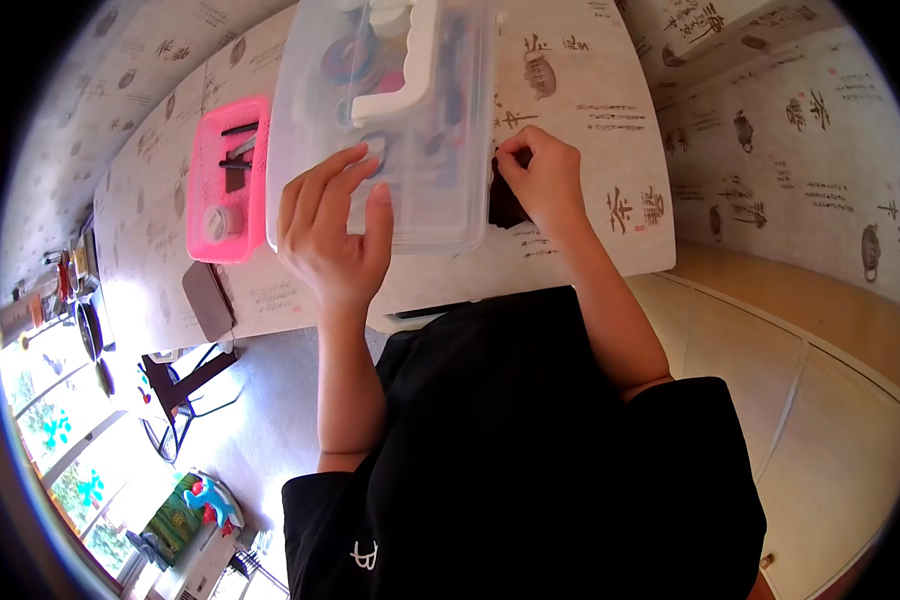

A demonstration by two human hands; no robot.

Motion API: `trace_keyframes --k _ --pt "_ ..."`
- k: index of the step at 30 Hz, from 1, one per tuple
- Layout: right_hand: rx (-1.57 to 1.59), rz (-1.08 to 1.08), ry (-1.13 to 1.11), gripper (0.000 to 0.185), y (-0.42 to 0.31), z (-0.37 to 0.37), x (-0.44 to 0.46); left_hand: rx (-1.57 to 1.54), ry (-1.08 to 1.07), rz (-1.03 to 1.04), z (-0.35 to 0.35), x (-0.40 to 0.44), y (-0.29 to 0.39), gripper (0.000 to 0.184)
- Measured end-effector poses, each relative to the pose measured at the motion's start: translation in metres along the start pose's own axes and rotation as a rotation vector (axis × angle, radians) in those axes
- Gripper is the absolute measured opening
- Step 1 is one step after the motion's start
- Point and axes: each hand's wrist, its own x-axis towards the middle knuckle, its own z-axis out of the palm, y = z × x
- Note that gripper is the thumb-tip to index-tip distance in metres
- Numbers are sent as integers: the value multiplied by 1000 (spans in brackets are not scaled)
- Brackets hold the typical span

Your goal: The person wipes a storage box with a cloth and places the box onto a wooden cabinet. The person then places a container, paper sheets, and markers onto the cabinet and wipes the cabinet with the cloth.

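A large clear plastic storage box [450, 200] with a white carrying handle [402, 95] stands on the table in front of me. Assorted items show dimly through its lid. My left hand [332, 225] is over the box's near left part, fingers spread and nothing in them; whether it touches the lid I cannot tell. Just right of the box, my right hand [548, 178] has thumb and fingertips pinched together. Beside and under those fingers is a dark brown item [508, 200], partly hidden, its kind unclear. What the pinch holds is hidden.
Left of the box, a pink basket [198, 190] holds dark-handled tools and a round whitish roll or container [220, 222]. A flat brown piece [208, 300] lies near the front edge of the patterned table [590, 90]. A dark-framed chair or stand [190, 385] is at lower left.
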Motion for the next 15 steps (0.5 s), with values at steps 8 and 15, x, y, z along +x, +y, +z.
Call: trace_keyframes --k 8,15 --pt "-38 -88 82 4 8 14 0 14 -17 -10 2 2 0 13" --pt "-29 -40 25 6 0 6 -5 1 -7 -8 0 1 0 13"
